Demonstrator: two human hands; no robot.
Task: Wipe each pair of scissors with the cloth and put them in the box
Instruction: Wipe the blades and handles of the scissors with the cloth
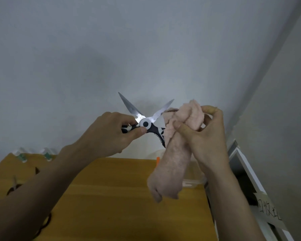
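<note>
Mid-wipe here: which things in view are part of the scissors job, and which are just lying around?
Part of the job:
- black-and-white-handled steel scissors, blades open, held by left hand
- pink terry cloth, gripped by right hand
- clear plastic box, mostly hidden behind the cloth

Lying about:
- two green-banded clear containers on the wooden table
- paper label with handwriting

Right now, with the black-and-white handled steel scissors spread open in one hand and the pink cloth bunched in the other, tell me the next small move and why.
Probably bring the pink cloth in the right hand over the right-hand blade and draw it from pivot to tip. The left hand grips the black-and-white handled steel scissors by one handle, blades open, and the cloth sits beside that blade.
</note>
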